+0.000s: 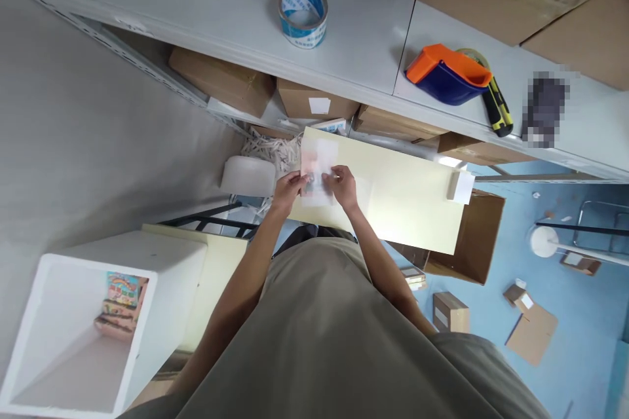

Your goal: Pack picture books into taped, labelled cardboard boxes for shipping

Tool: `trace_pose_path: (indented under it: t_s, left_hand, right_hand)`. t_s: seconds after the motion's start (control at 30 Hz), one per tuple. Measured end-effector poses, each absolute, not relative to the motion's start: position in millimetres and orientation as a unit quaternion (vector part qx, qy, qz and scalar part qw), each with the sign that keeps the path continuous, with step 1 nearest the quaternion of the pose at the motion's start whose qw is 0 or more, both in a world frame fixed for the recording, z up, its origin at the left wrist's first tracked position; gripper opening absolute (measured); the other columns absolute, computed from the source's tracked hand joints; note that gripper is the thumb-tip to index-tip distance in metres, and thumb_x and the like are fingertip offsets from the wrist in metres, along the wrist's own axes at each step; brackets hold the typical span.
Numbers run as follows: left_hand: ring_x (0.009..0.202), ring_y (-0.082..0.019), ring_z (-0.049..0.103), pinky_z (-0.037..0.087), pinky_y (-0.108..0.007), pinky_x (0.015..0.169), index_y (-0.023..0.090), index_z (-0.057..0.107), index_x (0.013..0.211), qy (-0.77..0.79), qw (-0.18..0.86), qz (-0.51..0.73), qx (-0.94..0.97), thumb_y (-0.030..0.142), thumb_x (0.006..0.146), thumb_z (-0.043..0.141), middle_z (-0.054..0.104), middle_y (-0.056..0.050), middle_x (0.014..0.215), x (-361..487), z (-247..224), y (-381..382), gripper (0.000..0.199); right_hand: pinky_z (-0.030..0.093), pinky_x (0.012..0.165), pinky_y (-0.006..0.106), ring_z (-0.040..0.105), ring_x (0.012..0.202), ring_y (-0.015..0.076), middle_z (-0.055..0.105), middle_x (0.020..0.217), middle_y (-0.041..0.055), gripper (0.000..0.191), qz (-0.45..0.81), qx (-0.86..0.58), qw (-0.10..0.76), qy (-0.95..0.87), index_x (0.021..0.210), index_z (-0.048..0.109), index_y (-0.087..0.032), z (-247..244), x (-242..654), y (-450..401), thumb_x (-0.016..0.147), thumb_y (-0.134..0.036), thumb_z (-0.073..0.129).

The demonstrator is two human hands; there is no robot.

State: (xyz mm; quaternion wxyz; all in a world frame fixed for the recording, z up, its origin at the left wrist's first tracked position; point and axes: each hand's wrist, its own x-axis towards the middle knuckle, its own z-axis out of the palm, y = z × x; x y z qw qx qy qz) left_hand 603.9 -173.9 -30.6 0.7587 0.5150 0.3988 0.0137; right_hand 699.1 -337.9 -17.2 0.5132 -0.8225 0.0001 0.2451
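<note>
Over the left end of the pale yellow table point(413, 190), I have a thin see-through plastic bag point(322, 156) between my hands. Something flat and pinkish shows at its left side; its kind is too blurred to tell. My left hand point(289, 191) pinches the left edge of the bag, thumb on top. The fingers of my right hand point(344, 187) are closed on the bag's right side. Another clear sheet seems to lie on the table just right of the right hand.
Above the table, a grey shelf point(354, 26) carries a tape roll point(303, 16), an orange-and-blue tape dispenser point(447, 75), a yellow-black utility knife point(497, 108) and cartons. A small white stack point(460, 187) sits at the table's right end. A white foam box point(177, 262) stands lower left.
</note>
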Motion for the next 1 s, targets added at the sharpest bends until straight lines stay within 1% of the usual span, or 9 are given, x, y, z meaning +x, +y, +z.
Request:
trace_pose_path:
  t_s: [0.1, 0.27, 0.4, 0.53, 0.63, 0.73, 0.87, 0.93, 1.0]
  left_hand:
    - [0.075, -0.018, 0.065, 0.044, -0.026, 0.061, 0.018, 0.081, 0.095, 0.419, 0.727, -0.002, 0.544, 0.053, 0.059, 0.094, 0.078, -0.006, 0.088, 627.2, -56.9, -167.8, 0.052]
    - [0.080, -0.022, 0.068, 0.051, -0.030, 0.072, 0.020, 0.080, 0.092, 0.458, 0.632, -0.008, 0.625, 0.041, 0.065, 0.086, 0.076, -0.004, 0.083, 665.6, -106.5, -152.5, 0.035]
    - [0.083, -0.022, 0.070, 0.054, -0.034, 0.082, 0.021, 0.078, 0.089, 0.479, 0.581, -0.017, 0.658, 0.027, 0.066, 0.081, 0.074, -0.003, 0.079, 687.7, -139.0, -145.6, 0.024]
    - [0.089, -0.024, 0.072, 0.055, -0.036, 0.091, 0.020, 0.079, 0.095, 0.490, 0.557, -0.012, 0.670, 0.017, 0.070, 0.075, 0.077, -0.006, 0.087, 694.0, -155.7, -146.1, 0.026]
    - [0.093, -0.026, 0.072, 0.054, -0.039, 0.095, 0.019, 0.080, 0.105, 0.484, 0.521, -0.007, 0.703, 0.013, 0.074, 0.072, 0.078, -0.010, 0.097, 690.4, -157.2, -150.6, 0.032]
    - [0.101, -0.028, 0.073, 0.055, -0.041, 0.100, 0.018, 0.079, 0.111, 0.476, 0.484, 0.012, 0.734, 0.010, 0.077, 0.070, 0.077, -0.014, 0.109, 681.2, -150.5, -157.7, 0.036]
    - [0.109, -0.028, 0.073, 0.058, -0.041, 0.099, 0.019, 0.076, 0.118, 0.461, 0.542, 0.058, 0.701, 0.011, 0.080, 0.070, 0.074, -0.016, 0.126, 656.0, -129.1, -167.4, 0.040]
    - [0.106, -0.027, 0.074, 0.060, -0.041, 0.096, 0.019, 0.075, 0.119, 0.461, 0.575, 0.078, 0.671, 0.014, 0.082, 0.070, 0.074, -0.015, 0.126, 636.2, -114.3, -171.1, 0.038]
    - [0.102, -0.025, 0.074, 0.061, -0.042, 0.093, 0.019, 0.075, 0.119, 0.469, 0.593, 0.100, 0.646, 0.016, 0.083, 0.070, 0.075, -0.015, 0.125, 611.4, -98.8, -173.8, 0.036]
  right_hand:
    - [0.055, 0.080, 0.034, 0.065, 0.073, 0.0166, 0.078, 0.108, 0.0072, 0.030, 0.255, -0.817, 0.517, 0.011, 0.102, 0.061, -0.024, -46.5, 720.2, -334.2, 0.084, -0.040, 0.079]
    - [0.052, 0.080, 0.033, 0.067, 0.077, 0.0185, 0.077, 0.103, 0.0051, 0.018, 0.280, -0.825, 0.491, 0.017, 0.099, 0.059, -0.025, -95.3, 751.3, -317.4, 0.086, -0.029, 0.072]
    - [0.051, 0.084, 0.032, 0.068, 0.084, 0.0202, 0.077, 0.106, 0.0054, 0.019, 0.297, -0.843, 0.449, 0.018, 0.105, 0.061, -0.025, -126.9, 767.8, -302.8, 0.088, -0.021, 0.067]
    - [0.050, 0.093, 0.033, 0.065, 0.093, 0.0219, 0.073, 0.111, 0.0086, 0.022, 0.275, -0.867, 0.415, -0.014, 0.112, 0.065, -0.022, -144.2, 772.8, -297.2, 0.090, -0.020, 0.063]
    - [0.050, 0.096, 0.035, 0.062, 0.094, 0.0219, 0.068, 0.120, 0.0123, 0.024, 0.252, -0.884, 0.392, -0.022, 0.113, 0.068, -0.020, -149.6, 773.0, -296.3, 0.090, -0.021, 0.063]
    - [0.051, 0.098, 0.037, 0.061, 0.092, 0.0217, 0.067, 0.118, 0.0122, 0.024, 0.251, -0.887, 0.387, -0.033, 0.113, 0.069, -0.019, -150.4, 773.9, -297.2, 0.090, -0.019, 0.061]
    - [0.053, 0.096, 0.038, 0.062, 0.088, 0.0197, 0.064, 0.127, 0.0130, 0.030, 0.236, -0.890, 0.387, -0.042, 0.120, 0.067, -0.020, -141.6, 771.5, -304.1, 0.092, -0.019, 0.058]
    - [0.055, 0.094, 0.038, 0.064, 0.093, 0.0202, 0.061, 0.132, 0.0154, 0.032, 0.212, -0.891, 0.398, -0.053, 0.124, 0.065, -0.018, -132.0, 765.3, -309.7, 0.093, -0.022, 0.058]
    - [0.057, 0.091, 0.038, 0.066, 0.096, 0.0213, 0.061, 0.130, 0.0166, 0.030, 0.184, -0.885, 0.421, -0.071, 0.122, 0.065, -0.017, -119.2, 754.1, -314.4, 0.094, -0.025, 0.059]
